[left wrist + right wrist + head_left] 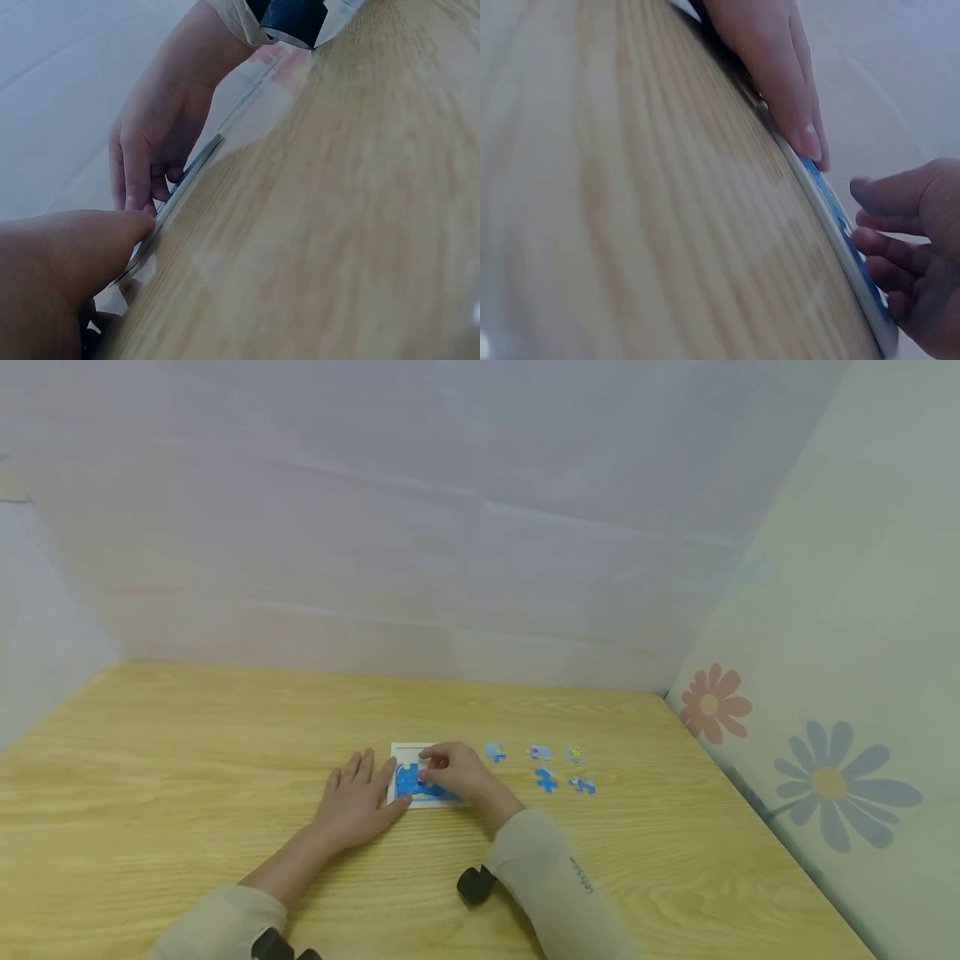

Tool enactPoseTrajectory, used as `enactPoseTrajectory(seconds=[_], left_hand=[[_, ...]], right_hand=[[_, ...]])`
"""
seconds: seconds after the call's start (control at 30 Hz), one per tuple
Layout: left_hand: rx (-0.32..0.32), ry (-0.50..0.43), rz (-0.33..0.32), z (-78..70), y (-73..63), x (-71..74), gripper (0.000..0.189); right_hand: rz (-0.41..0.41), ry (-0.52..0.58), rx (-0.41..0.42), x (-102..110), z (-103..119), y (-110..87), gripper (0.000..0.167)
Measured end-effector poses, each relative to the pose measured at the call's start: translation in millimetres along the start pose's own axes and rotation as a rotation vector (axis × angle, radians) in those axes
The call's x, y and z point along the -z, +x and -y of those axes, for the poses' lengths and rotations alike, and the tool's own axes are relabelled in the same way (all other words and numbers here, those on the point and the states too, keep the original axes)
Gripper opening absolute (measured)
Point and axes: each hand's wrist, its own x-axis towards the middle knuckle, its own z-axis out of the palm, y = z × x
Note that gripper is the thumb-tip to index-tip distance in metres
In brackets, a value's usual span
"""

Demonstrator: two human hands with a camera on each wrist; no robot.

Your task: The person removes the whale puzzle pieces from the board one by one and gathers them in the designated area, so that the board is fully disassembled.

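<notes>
A jigsaw puzzle in a white-framed tray (pixel 393 752) lies on the table, its lower part filled with blue pieces. My left hand (pixel 356 806) lies spread at the tray's left side, with fingers straight and the thumb at the lower edge; in the right wrist view this hand (pixel 776 67) rests along the edge. Over the tray, my right hand (pixel 459 770) has curled fingers and pinches a small puzzle piece (pixel 421 782), mostly hidden by the fingertips. The left wrist view shows the right hand (pixel 161 131) with fingertips down at the tray.
To the tray's right lie several loose puzzle pieces: one nearest the tray (pixel 495 751), a blue one (pixel 546 779), and one with a yellow sun or flower (pixel 574 753). Pale walls stand behind the wooden table (pixel 225 727) and at its right.
</notes>
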Motion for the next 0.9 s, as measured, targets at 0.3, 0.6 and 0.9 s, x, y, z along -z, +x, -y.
enactPoseTrajectory(seconds=[0.3,0.6,0.9], left_hand=[[-0.009,0.018,-0.002,-0.8,1.6,0.7,0.063],[-0.015,0.01,-0.008,-0.2,1.6,0.3,0.059],[-0.01,0.014,-0.004,-0.4,1.3,0.4,0.058]], right_hand=[[-0.067,-0.111,0.088,-10,0,-2.1,0.026],[-0.071,-0.121,0.051,-13,4,-1.4,0.021],[-0.092,-0.063,0.053,-16,2,-1.8,0.021]])
